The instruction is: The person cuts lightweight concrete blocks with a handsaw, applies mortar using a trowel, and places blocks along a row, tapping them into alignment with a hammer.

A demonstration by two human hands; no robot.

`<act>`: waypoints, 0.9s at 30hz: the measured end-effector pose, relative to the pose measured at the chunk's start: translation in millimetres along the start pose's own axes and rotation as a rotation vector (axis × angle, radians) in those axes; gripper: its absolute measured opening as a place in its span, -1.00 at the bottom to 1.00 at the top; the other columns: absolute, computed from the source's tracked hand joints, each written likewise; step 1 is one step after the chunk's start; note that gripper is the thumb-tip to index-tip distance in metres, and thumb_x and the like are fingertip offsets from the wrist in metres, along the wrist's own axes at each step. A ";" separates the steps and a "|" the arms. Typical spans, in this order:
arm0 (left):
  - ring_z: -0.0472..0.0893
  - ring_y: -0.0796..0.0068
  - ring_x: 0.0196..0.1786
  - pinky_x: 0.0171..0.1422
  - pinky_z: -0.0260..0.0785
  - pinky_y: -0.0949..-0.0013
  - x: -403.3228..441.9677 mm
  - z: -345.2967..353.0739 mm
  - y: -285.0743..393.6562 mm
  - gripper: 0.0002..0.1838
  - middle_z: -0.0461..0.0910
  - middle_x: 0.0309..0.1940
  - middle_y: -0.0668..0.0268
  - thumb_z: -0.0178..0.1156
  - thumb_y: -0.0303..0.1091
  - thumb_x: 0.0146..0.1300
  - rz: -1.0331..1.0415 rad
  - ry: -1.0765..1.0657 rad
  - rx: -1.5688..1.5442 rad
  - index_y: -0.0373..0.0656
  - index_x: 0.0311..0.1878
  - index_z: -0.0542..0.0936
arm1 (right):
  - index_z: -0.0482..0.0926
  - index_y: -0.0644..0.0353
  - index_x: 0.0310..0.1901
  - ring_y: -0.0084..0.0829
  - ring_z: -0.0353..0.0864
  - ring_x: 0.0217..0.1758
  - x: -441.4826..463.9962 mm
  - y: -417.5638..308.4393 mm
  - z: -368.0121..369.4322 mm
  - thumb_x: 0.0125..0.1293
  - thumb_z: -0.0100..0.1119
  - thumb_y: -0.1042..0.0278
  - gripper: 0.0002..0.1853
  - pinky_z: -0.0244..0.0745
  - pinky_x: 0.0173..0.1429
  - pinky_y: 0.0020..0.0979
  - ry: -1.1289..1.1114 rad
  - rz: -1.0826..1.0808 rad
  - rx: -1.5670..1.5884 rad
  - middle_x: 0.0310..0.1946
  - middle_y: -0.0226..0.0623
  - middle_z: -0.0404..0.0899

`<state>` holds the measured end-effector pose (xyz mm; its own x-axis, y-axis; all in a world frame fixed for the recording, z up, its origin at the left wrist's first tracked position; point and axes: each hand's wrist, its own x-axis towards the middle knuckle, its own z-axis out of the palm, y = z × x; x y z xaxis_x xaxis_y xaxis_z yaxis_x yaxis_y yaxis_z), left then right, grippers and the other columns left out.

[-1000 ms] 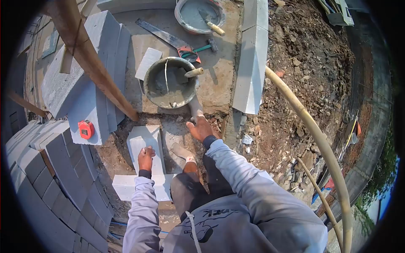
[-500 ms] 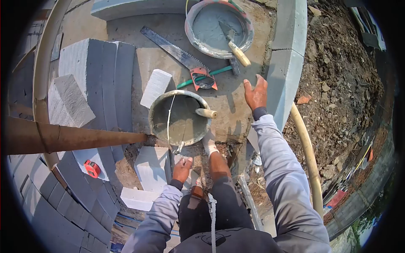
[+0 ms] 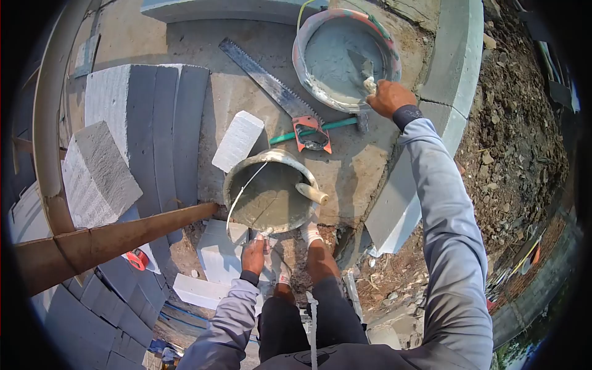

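My right hand (image 3: 393,98) is closed around the handle of a trowel (image 3: 359,64), whose blade rests in the grey mortar of the far bucket (image 3: 301,79). My left hand (image 3: 253,255) is closed at the near edge of the second bucket (image 3: 231,179), apparently on its thin wire handle (image 3: 245,185); my fingers partly hide the grip. This nearer bucket holds greyish, wet-looking material. A wooden tool handle (image 3: 312,193) sticks out over its right rim. Between the buckets lie a handsaw (image 3: 271,83) with an orange grip and a hammer (image 3: 333,125) with a green handle.
Pale blocks (image 3: 148,117) stand on the left, with a small block (image 3: 238,141) beside the near bucket. A brown pole (image 3: 123,237) slants in from the left. A red tape measure (image 3: 137,259) lies below it. Rubble (image 3: 505,132) covers the ground beyond the right-hand block edge.
My right hand has moved up and forward from above the right block edge and closed on the trowel handle. My left hand stays by the near bucket; the view has shifted slightly.
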<state>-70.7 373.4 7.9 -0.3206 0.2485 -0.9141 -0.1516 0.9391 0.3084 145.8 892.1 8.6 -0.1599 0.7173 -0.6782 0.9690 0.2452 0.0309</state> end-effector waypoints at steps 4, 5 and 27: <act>0.67 0.36 -0.25 -0.09 0.44 0.31 -8.2 0.1 11.3 -0.40 0.69 -0.34 0.16 -0.10 0.15 0.44 0.005 -0.060 0.116 -0.29 -0.09 0.62 | 0.49 0.22 0.11 0.02 0.60 0.10 -37.2 17.4 -28.5 0.19 0.13 0.06 -0.48 0.47 0.18 -0.08 0.047 -0.030 -0.056 -0.02 0.07 0.62; 0.67 0.33 -0.25 -0.09 0.44 0.30 -9.0 2.7 7.0 -0.41 0.68 -0.34 0.15 -0.08 0.14 0.43 0.001 -0.075 0.174 -0.29 -0.10 0.62 | 0.49 0.23 0.11 0.03 0.59 0.10 -42.7 23.8 -23.7 0.19 0.12 0.07 -0.48 0.46 0.19 -0.07 0.063 -0.016 -0.036 -0.02 0.10 0.62; 0.64 0.31 -0.18 -0.02 0.43 0.32 -3.5 31.0 27.3 -0.47 0.68 -0.27 0.11 -0.02 0.04 0.44 0.114 -0.210 0.412 -0.35 -0.11 0.58 | 0.46 0.29 -0.07 -0.11 0.67 -0.46 -41.0 15.0 84.8 0.14 0.25 0.18 -0.58 0.56 -0.35 -0.16 -0.015 0.309 1.121 -0.31 0.00 0.63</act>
<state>-44.8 405.6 11.3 -0.1113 0.3581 -0.9270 0.2701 0.9086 0.3186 182.8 811.0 -25.5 0.1076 0.6364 -0.7638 0.5910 -0.6587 -0.4656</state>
